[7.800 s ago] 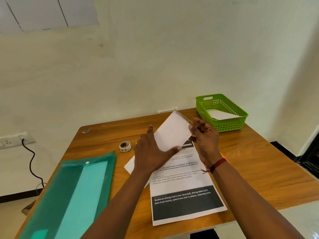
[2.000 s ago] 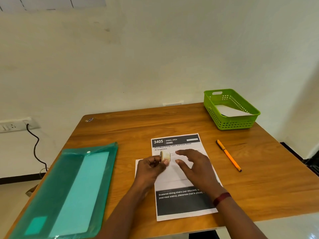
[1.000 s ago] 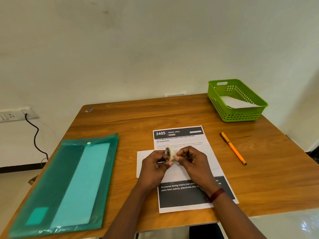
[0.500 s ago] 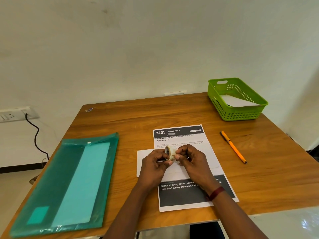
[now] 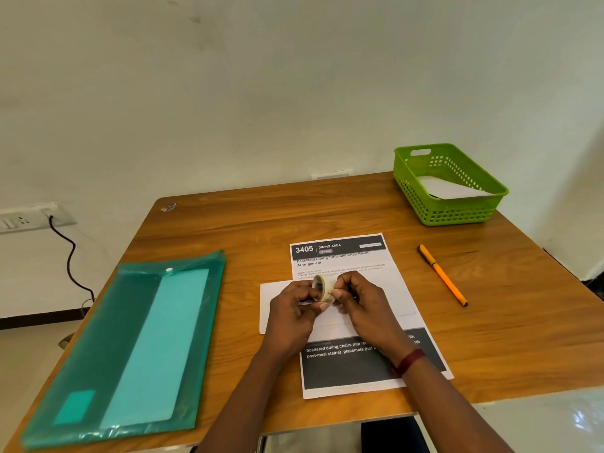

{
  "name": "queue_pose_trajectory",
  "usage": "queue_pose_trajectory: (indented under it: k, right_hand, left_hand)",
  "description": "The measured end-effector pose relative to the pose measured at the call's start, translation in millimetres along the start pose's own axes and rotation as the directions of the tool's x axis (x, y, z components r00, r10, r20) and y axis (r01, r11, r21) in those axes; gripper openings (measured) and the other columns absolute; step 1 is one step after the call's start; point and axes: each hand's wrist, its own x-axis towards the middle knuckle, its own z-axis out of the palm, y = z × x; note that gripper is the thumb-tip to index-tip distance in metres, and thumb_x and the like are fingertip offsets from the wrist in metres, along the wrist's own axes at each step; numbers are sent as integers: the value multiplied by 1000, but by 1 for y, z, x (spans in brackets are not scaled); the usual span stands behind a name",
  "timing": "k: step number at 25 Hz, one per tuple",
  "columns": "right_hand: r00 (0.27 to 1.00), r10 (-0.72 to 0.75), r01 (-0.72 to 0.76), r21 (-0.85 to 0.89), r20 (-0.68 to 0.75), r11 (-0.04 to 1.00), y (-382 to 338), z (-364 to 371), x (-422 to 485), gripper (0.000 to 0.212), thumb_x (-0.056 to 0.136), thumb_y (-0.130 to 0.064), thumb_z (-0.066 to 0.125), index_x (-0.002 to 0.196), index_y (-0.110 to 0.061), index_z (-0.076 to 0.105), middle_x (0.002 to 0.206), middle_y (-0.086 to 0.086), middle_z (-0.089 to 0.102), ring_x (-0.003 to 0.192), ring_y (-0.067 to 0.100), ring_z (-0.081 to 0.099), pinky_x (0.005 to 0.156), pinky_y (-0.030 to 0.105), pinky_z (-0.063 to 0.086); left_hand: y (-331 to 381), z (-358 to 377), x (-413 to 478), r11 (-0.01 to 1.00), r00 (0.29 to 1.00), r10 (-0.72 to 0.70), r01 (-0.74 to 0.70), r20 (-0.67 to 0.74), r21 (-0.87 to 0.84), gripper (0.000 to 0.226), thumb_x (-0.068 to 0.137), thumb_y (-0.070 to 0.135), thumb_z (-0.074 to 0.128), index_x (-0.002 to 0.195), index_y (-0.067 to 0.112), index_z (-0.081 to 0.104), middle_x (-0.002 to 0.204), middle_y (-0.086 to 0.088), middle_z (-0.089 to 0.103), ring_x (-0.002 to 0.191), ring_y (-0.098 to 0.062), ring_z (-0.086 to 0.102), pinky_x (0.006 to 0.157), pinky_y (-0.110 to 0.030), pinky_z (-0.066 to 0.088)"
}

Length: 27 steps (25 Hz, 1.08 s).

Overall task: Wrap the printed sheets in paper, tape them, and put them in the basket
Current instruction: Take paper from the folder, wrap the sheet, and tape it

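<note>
A small roll of clear tape [image 5: 323, 287] is held up between both hands above the table's middle. My left hand [image 5: 292, 313] grips the roll from the left. My right hand [image 5: 362, 305] pinches at the roll's right side with curled fingers. Beneath the hands lies a folded white paper packet [image 5: 273, 300] across a printed sheet [image 5: 346, 256] headed "3405 DINING AREA". The green basket [image 5: 457, 210] stands at the table's far right corner with a white packet [image 5: 452, 190] inside.
An orange pen [image 5: 443, 274] lies right of the printed sheet. A green plastic folder [image 5: 130, 341] covers the table's left side. A wall socket with a black cable [image 5: 70, 256] is at the left. The table's front edge is close to me.
Since 7.8 s ago the folded packet was laid down on the sheet and the tape roll was picked up. Over the last second both hands stay on the roll, almost still.
</note>
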Motion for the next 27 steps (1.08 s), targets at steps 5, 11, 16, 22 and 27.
queue_pose_trajectory:
  k: [5,11,16,22,27]
  right_hand:
    - [1000,-22,21,-11,-5,1000,-2,2,-1,11,97,-8,56,90,-16,56,80,-3,63,74,16,60,67,38,55]
    - [998,-50,50,13,-36,999,-1,1,-2,8,93,-6,61,91,-14,61,83,-5,65,78,14,63,66,37,58]
    - [997,-53,53,4,-55,999,2,1,-1,9,91,-8,65,91,-17,63,86,-14,66,82,13,64,69,39,58]
    - [998,-38,38,13,-57,999,3,0,-1,11,91,-11,66,92,-21,63,87,-14,66,84,14,65,71,44,58]
    - [998,-39,40,13,-50,999,3,0,-1,11,91,-11,66,90,-21,63,86,-12,66,83,17,64,70,46,57]
  left_hand:
    - [-2,1,0,1000,1000,2,-2,-4,15,13,82,4,75,89,15,72,101,3,67,93,5,60,73,-5,44]
    - [-5,1,1,999,1000,-3,4,-6,36,12,83,8,75,93,15,73,103,4,68,95,4,60,74,-5,44]
    - [-8,2,2,999,1000,-3,3,-5,54,13,83,9,75,95,13,74,106,4,68,97,3,60,75,-6,45]
    - [-6,1,1,999,1000,0,0,-7,50,12,83,7,75,93,13,74,104,3,68,97,5,59,74,-4,44]
    - [-6,1,1,999,1000,14,-14,-5,43,13,83,8,75,89,19,72,99,5,67,93,4,60,73,-6,44]
